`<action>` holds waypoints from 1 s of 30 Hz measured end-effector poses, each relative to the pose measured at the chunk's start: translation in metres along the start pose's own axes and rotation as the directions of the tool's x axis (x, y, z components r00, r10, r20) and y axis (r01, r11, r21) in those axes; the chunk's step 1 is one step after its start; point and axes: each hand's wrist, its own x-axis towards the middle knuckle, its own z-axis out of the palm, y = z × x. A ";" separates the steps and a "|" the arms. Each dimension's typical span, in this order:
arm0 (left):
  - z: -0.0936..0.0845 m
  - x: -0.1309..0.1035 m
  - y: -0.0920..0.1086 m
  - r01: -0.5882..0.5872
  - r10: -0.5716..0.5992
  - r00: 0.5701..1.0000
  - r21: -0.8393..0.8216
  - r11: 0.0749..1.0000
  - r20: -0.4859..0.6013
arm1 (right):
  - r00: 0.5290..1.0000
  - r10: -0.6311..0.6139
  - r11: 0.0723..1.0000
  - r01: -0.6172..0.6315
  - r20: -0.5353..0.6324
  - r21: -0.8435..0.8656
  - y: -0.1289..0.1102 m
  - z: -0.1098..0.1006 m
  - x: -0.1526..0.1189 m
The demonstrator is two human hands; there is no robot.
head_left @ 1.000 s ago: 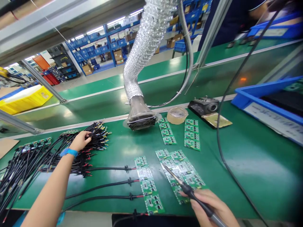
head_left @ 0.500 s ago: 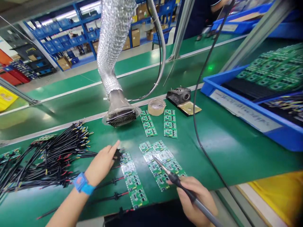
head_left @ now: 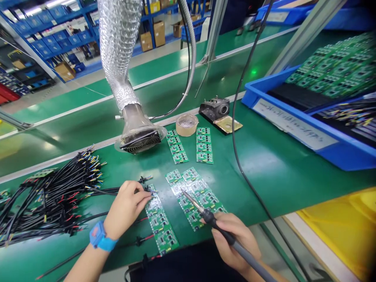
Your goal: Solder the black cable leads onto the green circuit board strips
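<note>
My left hand (head_left: 127,205), with a blue band at the wrist, is pinched at the upper end of the left circuit board strip (head_left: 161,223); what its fingertips hold is too small to make out. Red-tipped black cables meet that strip's left edge. My right hand (head_left: 235,239) is wrapped round a soldering iron (head_left: 221,231), whose tip points at the middle board strips (head_left: 195,196). A large pile of black cables (head_left: 55,196) lies left of my left hand. Two more board strips (head_left: 176,147) lie farther back.
A fume extractor nozzle (head_left: 141,137) hangs over the bench from a silver duct. Behind the boards are a tape roll (head_left: 187,126) and an iron stand (head_left: 216,109). A blue bin (head_left: 296,123) of boards and wires is at right. A black cord (head_left: 237,156) crosses the bench.
My left hand has gone from an extended index finger to a pinch at the left strip's upper end. The view has shifted slightly. My right hand still holds the iron over the middle strips.
</note>
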 end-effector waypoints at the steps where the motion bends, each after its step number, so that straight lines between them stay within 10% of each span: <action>1: 0.002 0.002 0.002 0.001 -0.001 1.000 0.008 1.000 0.009 | 1.000 0.001 1.000 -0.001 -0.002 -0.001 0.000 0.000 0.000; 6: -0.003 -0.008 0.004 -0.043 0.041 0.999 -0.079 0.996 -0.030 | 1.000 -0.001 1.000 0.001 0.008 0.000 0.001 0.000 0.000; 14: -0.047 -0.027 0.002 0.031 -0.095 0.905 -0.160 0.987 -0.414 | 1.000 0.010 0.999 -0.010 0.004 0.038 -0.004 -0.001 0.006; 24: 0.024 -0.033 0.056 0.267 -0.281 0.960 -0.351 0.897 0.012 | 0.928 0.273 0.955 -0.293 0.254 0.043 -0.016 0.007 0.025; 30: 0.026 -0.035 0.066 0.229 -0.231 0.972 -0.340 0.912 0.037 | 0.910 0.273 0.955 -0.294 0.311 0.021 -0.013 0.008 0.021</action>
